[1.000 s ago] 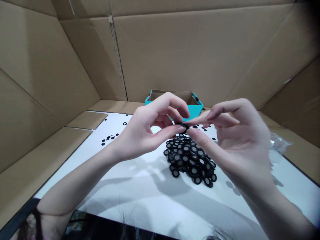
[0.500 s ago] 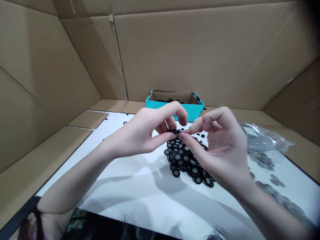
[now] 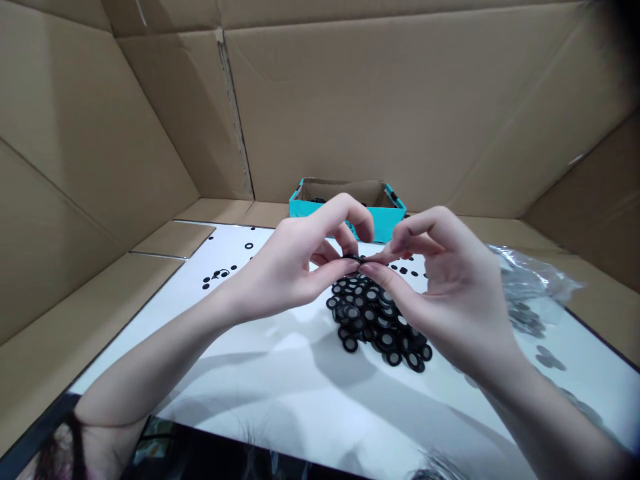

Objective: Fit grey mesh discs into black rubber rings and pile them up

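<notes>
White paper or board, I can't tell which, makes the table top (image 3: 250, 393), and its near edge slants across the bottom, with something dark below it and a few wisps of hair (image 3: 435, 467) in front. Two bare arms reach in from the bottom corners. On the right side, thin grey discs (image 3: 550, 358) lie flat, some on top of each other, and the right arm hides part of them. In the middle is a big heap of black rings (image 3: 373, 327), many with round grey middles. The left hand (image 3: 295, 260) and the right hand (image 3: 455, 287) are up over the back of the heap, with their fingertips almost meeting. Between them is a small black piece (image 3: 354, 258). The left thumb and a finger pinch one side of it, and the right thumb and pointing finger pinch the other side. The fingers cover most of it, so I can't tell its full shape. A crinkly clear plastic bag (image 3: 543, 275) lies to the right, past the right hand. Little black dots (image 3: 207, 286) are spread out on the left, and one thin black ring (image 3: 249, 246) lies a bit farther back. Behind the hands sits a blue-green box (image 3: 383, 225) with its top open and dark bits inside. Brown cardboard walls (image 3: 375, 100) stand behind everything.
</notes>
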The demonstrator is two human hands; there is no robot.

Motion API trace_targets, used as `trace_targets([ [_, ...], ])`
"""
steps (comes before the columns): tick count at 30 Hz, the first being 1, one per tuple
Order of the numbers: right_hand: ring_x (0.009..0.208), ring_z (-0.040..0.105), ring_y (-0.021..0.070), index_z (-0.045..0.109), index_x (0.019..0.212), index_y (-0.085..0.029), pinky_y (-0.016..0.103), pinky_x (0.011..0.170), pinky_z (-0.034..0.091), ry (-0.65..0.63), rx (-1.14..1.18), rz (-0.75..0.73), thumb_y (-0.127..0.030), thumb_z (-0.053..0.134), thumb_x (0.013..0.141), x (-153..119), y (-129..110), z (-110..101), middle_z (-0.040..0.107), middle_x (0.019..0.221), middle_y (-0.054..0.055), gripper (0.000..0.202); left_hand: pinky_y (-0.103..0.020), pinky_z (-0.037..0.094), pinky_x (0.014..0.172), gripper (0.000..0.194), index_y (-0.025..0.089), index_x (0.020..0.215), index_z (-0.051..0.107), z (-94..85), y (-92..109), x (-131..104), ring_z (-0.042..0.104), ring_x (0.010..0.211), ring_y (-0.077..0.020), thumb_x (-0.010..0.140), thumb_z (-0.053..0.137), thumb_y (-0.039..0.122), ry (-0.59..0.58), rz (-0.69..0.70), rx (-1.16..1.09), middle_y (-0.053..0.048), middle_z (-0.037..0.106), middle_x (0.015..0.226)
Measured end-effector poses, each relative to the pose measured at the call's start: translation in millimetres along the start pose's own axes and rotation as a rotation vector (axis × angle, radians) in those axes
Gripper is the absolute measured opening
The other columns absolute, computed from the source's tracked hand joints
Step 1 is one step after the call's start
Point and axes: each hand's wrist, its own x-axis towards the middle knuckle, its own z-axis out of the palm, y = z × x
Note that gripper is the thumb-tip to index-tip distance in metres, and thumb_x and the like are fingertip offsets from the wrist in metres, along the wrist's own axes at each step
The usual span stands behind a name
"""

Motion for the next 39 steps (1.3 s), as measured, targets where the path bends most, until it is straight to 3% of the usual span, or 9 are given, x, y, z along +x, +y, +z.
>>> trace_targets([
  [8,0.065,0.057,0.0132,0.035,0.078,-0.026,0.034,0.066,0.043,-0.019,0.13,0.052,-0.009,0.07,0.072,-0.7,13.5,7.5,0.043,0.069,-0.008,0.039,-0.019,0.053,0.065,0.021,0.019,0.096,0.052,-7.8,4.0,0.1,0.065,0.075,-0.0086,0.086,0.054,0.001,-0.164,0.057,0.285,0.002,0.065,0.087],
  [13,0.078,0.066,0.0179,0.046,0.085,-0.025,0.039,0.076,0.048,-0.083,0.061,0.032,-0.016,0.072,0.077,2.2,15.4,2.2,0.058,0.078,-0.004,0.028,-0.018,0.055,0.067,0.026,0.018,0.1,0.05,-7.7,0.6,0.4,0.065,0.075,-0.007,0.084,0.054,-0.002,-0.099,0.047,0.164,0.001,0.067,0.093],
  [20,0.071,0.062,0.0156,0.05,0.082,-0.025,0.036,0.069,0.048,-0.017,0.009,-0.028,-0.011,0.069,0.078,1.4,10.3,0.7,0.055,0.077,-0.004,0.024,-0.018,0.054,0.065,0.023,0.018,0.099,0.051,-0.7,-3.5,0.9,0.064,0.075,-0.0073,0.086,0.055,0.0,-0.015,0.097,0.122,-0.001,0.065,0.095],
  [28,0.066,0.058,0.015,0.04,0.081,-0.026,0.036,0.067,0.048,0.016,0.078,-0.069,-0.009,0.069,0.075,-4.1,14.1,12.4,0.052,0.07,-0.006,0.034,-0.017,0.049,0.06,0.022,0.019,0.092,0.052,-8.6,3.3,0.6,0.063,0.071,-0.0078,0.084,0.054,-0.001,-0.187,0.044,0.268,0.003,0.064,0.083],
  [34,0.074,0.064,0.0165,0.047,0.082,-0.025,0.038,0.074,0.05,-0.012,0.066,-0.002,-0.014,0.072,0.077,0.6,14.6,7.8,0.057,0.075,-0.005,0.028,-0.02,0.054,0.066,0.017,0.017,0.098,0.053,-7.9,-6.7,1.9,0.062,0.072,-0.0084,0.086,0.058,0.006,-0.04,0.036,0.072,0.0,0.062,0.086],
  [39,0.076,0.064,0.0165,0.049,0.084,-0.025,0.038,0.074,0.051,0.025,0.074,0.027,-0.017,0.073,0.078,1.4,12.6,3.7,0.056,0.079,-0.003,0.026,-0.019,0.055,0.065,0.016,0.019,0.101,0.053,-2.1,-7.2,1.8,0.065,0.078,-0.0091,0.089,0.055,0.007,-0.035,0.018,0.038,-0.003,0.065,0.099],
])
